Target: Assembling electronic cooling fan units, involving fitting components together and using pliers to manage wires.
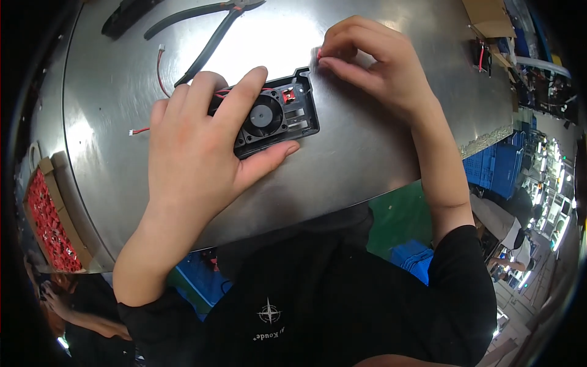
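My left hand (192,134) is wrapped round a black plastic housing (312,113) on the metal table, its thumb along the near side and its fingers over the far side. Inside the housing sits a small black fan (262,116), and a small red part (289,95) lies beside it. Thin red leads with white plugs (161,47) stick out past the left hand's fingers. Just beyond the housing's far right corner, my right hand (382,67) pinches a small red piece (318,54) between thumb and fingertips; most of it is hidden.
Pliers with dark handles (214,48) lie beyond the left hand, near a dark object (125,17). A cardboard box of red parts (49,223) stands at the left edge. Far right are a black part with red wire (481,58) and blue crates (495,162). Another person's arm (92,321) shows lower left.
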The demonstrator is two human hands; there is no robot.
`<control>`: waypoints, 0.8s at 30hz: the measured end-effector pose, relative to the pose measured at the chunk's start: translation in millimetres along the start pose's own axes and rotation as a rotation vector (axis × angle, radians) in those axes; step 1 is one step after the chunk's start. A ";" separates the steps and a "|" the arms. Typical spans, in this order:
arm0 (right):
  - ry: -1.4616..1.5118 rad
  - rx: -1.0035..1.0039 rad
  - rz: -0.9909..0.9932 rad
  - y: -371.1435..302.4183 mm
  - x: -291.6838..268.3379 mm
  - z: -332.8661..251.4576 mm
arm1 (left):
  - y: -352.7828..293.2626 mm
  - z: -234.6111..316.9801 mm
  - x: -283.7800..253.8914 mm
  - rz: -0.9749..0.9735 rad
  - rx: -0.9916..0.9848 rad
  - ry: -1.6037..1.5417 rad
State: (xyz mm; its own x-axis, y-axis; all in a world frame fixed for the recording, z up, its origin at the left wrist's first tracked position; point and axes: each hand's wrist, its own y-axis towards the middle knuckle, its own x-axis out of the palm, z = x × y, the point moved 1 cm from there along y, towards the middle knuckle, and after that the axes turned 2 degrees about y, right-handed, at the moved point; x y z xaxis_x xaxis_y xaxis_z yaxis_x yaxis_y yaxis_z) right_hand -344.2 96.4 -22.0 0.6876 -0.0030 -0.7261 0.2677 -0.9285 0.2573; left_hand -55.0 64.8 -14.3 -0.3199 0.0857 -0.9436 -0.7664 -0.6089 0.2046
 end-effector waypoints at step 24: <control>-0.106 0.146 -0.053 -22.0 31.2 -80.7 | -2.0 0.3 3.1 -0.006 -0.021 -0.016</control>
State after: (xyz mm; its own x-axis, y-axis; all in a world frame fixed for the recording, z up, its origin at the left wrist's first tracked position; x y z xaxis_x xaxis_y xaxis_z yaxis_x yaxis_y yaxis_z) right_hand -274.1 146.7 1.1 0.5978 0.0152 -0.8015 0.1958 -0.9723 0.1276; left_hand -54.6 66.5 -17.5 -0.3245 0.1016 -0.9404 -0.7566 -0.6245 0.1936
